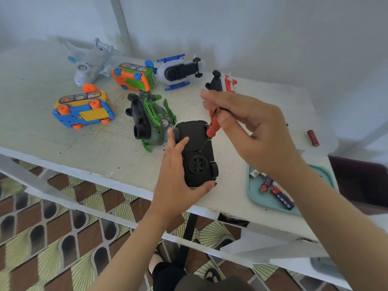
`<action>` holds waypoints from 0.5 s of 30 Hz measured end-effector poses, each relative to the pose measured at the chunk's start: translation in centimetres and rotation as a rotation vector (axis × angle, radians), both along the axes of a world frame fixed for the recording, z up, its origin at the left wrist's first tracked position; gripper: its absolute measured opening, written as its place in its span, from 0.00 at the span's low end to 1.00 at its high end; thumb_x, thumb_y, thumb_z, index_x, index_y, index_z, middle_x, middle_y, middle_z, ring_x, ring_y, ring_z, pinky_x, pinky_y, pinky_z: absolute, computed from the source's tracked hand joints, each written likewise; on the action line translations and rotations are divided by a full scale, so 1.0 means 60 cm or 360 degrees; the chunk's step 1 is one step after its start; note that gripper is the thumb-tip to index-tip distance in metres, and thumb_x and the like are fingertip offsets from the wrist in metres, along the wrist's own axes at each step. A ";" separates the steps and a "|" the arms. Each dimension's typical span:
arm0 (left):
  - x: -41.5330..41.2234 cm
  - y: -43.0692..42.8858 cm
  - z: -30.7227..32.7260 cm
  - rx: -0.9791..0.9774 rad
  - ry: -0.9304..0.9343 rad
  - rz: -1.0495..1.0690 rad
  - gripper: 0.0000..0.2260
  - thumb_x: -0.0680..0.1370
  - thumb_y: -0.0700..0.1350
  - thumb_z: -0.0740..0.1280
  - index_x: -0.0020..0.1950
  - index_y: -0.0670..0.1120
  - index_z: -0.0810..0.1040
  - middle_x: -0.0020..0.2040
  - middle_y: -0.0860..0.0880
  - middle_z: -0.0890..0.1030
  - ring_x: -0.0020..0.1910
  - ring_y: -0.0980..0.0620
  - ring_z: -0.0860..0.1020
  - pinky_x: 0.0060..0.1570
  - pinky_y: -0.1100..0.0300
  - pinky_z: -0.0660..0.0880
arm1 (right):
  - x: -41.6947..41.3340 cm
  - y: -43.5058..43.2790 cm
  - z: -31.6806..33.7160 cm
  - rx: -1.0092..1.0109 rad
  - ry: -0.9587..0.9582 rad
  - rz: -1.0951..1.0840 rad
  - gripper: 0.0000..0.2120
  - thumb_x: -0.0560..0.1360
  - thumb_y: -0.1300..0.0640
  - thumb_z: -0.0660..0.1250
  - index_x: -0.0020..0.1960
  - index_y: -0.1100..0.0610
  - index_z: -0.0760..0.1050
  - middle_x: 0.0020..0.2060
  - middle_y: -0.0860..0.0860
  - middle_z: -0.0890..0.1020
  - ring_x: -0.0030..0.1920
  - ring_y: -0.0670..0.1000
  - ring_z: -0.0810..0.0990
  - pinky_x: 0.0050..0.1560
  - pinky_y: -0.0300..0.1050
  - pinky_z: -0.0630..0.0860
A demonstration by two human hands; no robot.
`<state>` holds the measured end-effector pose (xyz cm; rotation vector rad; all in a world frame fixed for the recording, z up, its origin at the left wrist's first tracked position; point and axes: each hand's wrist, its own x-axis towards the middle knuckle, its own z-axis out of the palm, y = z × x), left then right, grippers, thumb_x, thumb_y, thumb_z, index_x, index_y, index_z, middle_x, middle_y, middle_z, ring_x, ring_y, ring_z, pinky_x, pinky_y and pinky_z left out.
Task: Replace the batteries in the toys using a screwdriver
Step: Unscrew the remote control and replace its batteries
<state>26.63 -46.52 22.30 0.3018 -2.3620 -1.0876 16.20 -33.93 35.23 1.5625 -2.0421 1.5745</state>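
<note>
Far left on the tabletop point(42, 91): white plane point(90, 61), and nearer, yellow-and-blue bus point(84, 111) tipped on its side, belly hatch facing the camera. Next along, orange-and-green bus point(134, 76) likewise on its side, probably turned that way for reach to the battery covers. Then green helicopter point(150, 118) on its side, with blue-and-white helicopter point(178, 71) behind it, underside showing.

At centre, left hand point(178, 179) wrapped round the black toy point(197, 152), thumb at the near end, fingers up the left flank. Held belly-up on the tabletop, by the look of it, to steady it against the tool's push. Orange-handled screwdriver point(213, 124) slanting down onto that belly, pinched at the handle by the right hand point(252, 131), a grip suited to twirling. Thin shaft and tip hard to make out against the black plastic; screw itself not visible.

Behind the right hand, red toy point(222, 82), mostly hidden. Further right, teal tray point(254, 194) at the near edge, keeping the batteries point(279, 194) together, partly covered by the right forearm. Far right, one red battery point(313, 138) lying loose.
</note>
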 end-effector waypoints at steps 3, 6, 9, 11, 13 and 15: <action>0.000 0.000 0.000 -0.0028 0.0013 -0.0002 0.44 0.66 0.61 0.73 0.76 0.54 0.55 0.77 0.64 0.37 0.76 0.61 0.49 0.72 0.44 0.64 | 0.000 0.000 0.004 -0.0070 -0.0105 -0.0046 0.13 0.76 0.65 0.66 0.60 0.58 0.78 0.44 0.52 0.83 0.40 0.50 0.83 0.50 0.48 0.78; 0.000 -0.001 -0.001 -0.0035 0.0012 -0.0004 0.44 0.66 0.61 0.73 0.76 0.52 0.56 0.78 0.63 0.38 0.77 0.59 0.49 0.71 0.41 0.64 | -0.004 0.000 -0.002 -0.0037 0.0308 -0.0330 0.09 0.74 0.56 0.71 0.52 0.58 0.83 0.36 0.53 0.80 0.37 0.47 0.77 0.44 0.41 0.74; -0.001 -0.002 -0.002 -0.0029 0.0013 -0.0012 0.44 0.66 0.60 0.74 0.76 0.53 0.56 0.79 0.60 0.39 0.78 0.52 0.51 0.69 0.39 0.65 | -0.001 -0.003 -0.009 0.0103 0.0511 -0.0376 0.16 0.78 0.54 0.63 0.61 0.62 0.78 0.50 0.55 0.81 0.51 0.48 0.78 0.55 0.36 0.72; 0.000 -0.002 -0.003 -0.0022 0.0016 -0.0022 0.44 0.66 0.61 0.73 0.76 0.53 0.55 0.79 0.60 0.39 0.79 0.50 0.52 0.69 0.39 0.65 | 0.001 -0.002 -0.005 0.0117 0.0362 -0.0218 0.18 0.79 0.59 0.59 0.67 0.63 0.73 0.63 0.52 0.76 0.61 0.42 0.75 0.63 0.32 0.68; 0.001 -0.001 -0.003 -0.0025 0.0017 -0.0026 0.44 0.66 0.61 0.73 0.76 0.54 0.55 0.78 0.62 0.38 0.79 0.50 0.52 0.70 0.39 0.64 | 0.005 0.000 0.002 0.0076 -0.0008 0.0019 0.18 0.79 0.65 0.60 0.68 0.62 0.71 0.62 0.51 0.77 0.55 0.38 0.79 0.58 0.33 0.74; 0.001 -0.001 -0.003 -0.0030 0.0015 -0.0023 0.44 0.66 0.61 0.73 0.76 0.53 0.55 0.78 0.63 0.38 0.78 0.50 0.53 0.71 0.41 0.64 | 0.006 0.000 0.006 0.0024 -0.0202 0.0104 0.18 0.77 0.66 0.64 0.67 0.61 0.73 0.53 0.54 0.83 0.44 0.48 0.84 0.53 0.41 0.79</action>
